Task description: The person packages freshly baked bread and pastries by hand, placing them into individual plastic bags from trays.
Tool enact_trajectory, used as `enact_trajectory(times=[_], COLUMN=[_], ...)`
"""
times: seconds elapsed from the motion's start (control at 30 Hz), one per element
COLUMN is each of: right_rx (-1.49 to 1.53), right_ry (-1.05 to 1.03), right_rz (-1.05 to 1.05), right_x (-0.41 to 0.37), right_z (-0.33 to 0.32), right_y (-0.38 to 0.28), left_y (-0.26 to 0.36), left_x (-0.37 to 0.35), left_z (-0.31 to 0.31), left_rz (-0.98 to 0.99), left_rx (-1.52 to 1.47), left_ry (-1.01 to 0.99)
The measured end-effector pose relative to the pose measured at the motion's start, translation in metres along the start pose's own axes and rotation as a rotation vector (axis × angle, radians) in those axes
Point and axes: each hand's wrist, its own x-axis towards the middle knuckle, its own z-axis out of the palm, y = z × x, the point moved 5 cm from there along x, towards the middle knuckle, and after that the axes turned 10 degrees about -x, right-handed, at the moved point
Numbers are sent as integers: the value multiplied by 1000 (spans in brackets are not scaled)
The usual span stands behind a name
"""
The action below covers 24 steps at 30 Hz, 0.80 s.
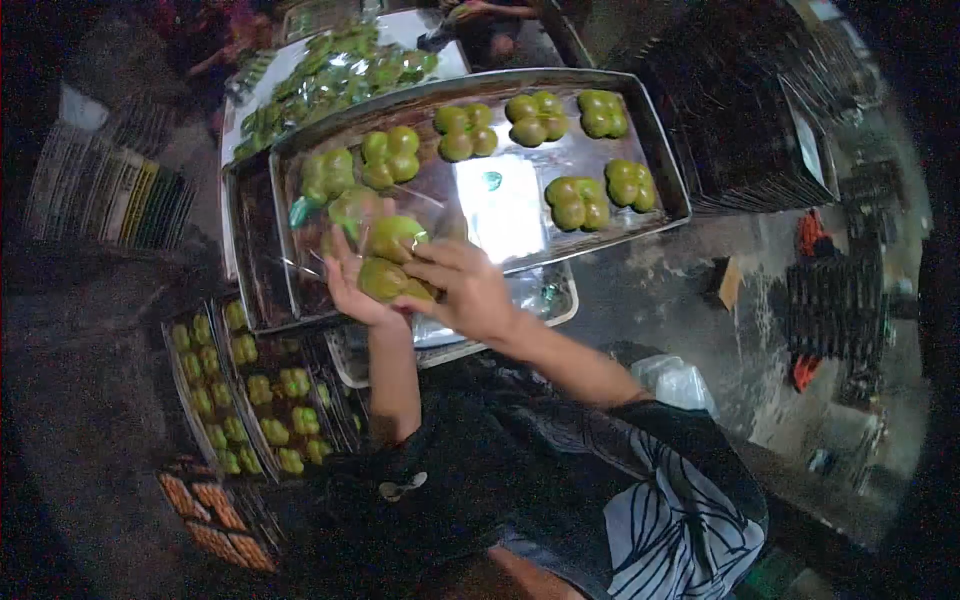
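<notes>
Between my two hands is a cluster of rounded green buns (395, 236), with shiny glints around it that look like clear plastic film. My left hand (352, 292) supports the cluster from the left side, thumb and fingers curved around it. From the right, my right hand (465, 290) presses its fingers against the buns, with the thumb low on them. The buns are over the near left part of a long metal tray (650, 110). Several four-lobed green bun clusters (467, 131) rest in that tray, the nearest ones just beyond my left hand.
Behind the tray, a white table (447, 62) carries many packed green items (340, 75). A light-rimmed tray (568, 300) sits under the metal one. Racked trays of green buns (285, 405) stand at lower left, stacked dark trays (745, 140) at right. Another person's arm (505, 10) shows at the top.
</notes>
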Motion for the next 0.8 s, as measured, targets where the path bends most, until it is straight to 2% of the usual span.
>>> enact_trajectory(times=[0.07,0.1,0.13,0.17,0.2,0.27,0.33,0.4,0.43,0.47,0.5,0.53,0.57,0.6,0.67,0.7,0.73,0.8], right_rx=[105,-30,-33,29,93,121,-28,40,-52,-144,-61,18,-156,-153,288,478,658,122], right_ry=[52,42,47,32,16,93,-276,-402,-202,-9,56,117,61,5,-641,-850,-918,-523], right_rz=[247,210,211,144,78,103,387,462,423,394,324,248,232,86,381,369,579,614], right_x=[-9,3,1,3,4,-14,-29,4,38,65,83,94,83,58,-17,-58,-113,-133], right_z=[-7,-4,-10,-15,-17,-22,4,-7,-21,-32,-31,-30,-27,-12,-11,-14,9,1], right_y=[8,15,15,11,8,32,93,154,166,168,165,162,149,148,138,130,136,140], left_y=[-31,-42,-46,-42,-34,-44,-81,-103,-112,-127,-139,-142,-143,-138,-110,-102,-104,-104], left_x=[-9,-16,-21,-19,-14,-22,-38,-40,-28,-24,-28,-28,-19,-14,-14,-13,-9,-3], left_z=[12,5,-1,1,0,-11,-70,-94,-82,-76,-86,-102,-122,-143,-96,-68,-55,-48], left_rz=[4,55,117,41,-34,-150,-439,-450,-425,-356,289,285,-146,-567,-479,-392,-390,-497], left_rx=[109,274,437,295,215,244,553,821,1583,2307,2392,2394,2410,2370,2295,2210,2212,1957], left_ry=[14,194,367,471,411,588,429,312,-60,-499,-926,-910,-812,-699,-675,-652,-640,-215])
